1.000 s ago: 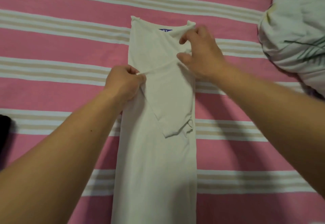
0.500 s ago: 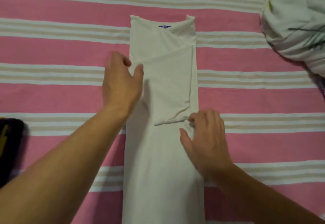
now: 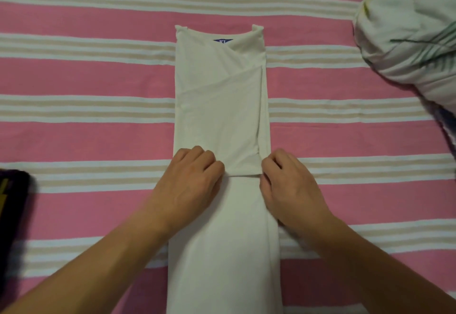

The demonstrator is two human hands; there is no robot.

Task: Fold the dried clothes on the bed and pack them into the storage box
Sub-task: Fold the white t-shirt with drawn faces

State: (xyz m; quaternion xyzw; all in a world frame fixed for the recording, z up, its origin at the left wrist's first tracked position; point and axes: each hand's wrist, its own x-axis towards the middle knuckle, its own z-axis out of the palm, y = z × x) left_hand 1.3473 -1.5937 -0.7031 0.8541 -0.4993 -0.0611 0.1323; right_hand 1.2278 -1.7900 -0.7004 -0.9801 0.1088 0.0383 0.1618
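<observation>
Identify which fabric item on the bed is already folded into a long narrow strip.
The white shirt in the middle, both hands resting at its folded sleeve's hem. The pale bundle at upper right is crumpled; the dark item at left is mostly cut off.

The shirt [image 3: 222,116] was off-white with a blue neck label [image 3: 222,41] — the bed [image 3: 98,76] pink with white-and-beige stripes, the pillow [image 3: 409,30] pale green-white.

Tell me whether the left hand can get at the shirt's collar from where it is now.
Probably yes. The left hand rests on the shirt at its middle, and the collar lies straight ahead at the far end with only flat cloth between. Nothing covers it.
</observation>
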